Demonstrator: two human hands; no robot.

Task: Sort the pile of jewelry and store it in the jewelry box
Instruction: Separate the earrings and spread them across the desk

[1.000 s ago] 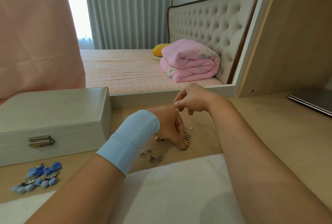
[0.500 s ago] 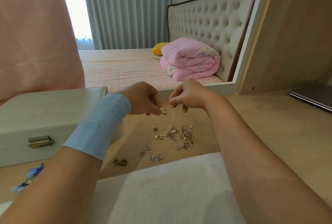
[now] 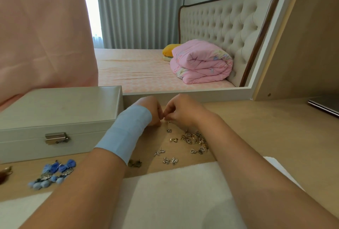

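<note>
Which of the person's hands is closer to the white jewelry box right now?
Left. The left hand is just right of the jewelry box, near its corner; the right hand is beyond it, farther right, both pinching a small piece between them.

So the left hand [image 3: 152, 111] and right hand [image 3: 183, 111] meet fingertip to fingertip, pinching a tiny piece [image 3: 165, 118] just above the jewelry pile [image 3: 194, 139]. The jewelry box [image 3: 55, 111] sits closed at left, blue earrings [image 3: 53, 172] in front.

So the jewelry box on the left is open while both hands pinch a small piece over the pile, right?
No, the head view shows the jewelry box closed, latch down. The left hand and right hand do pinch a small piece over the pile.
</note>
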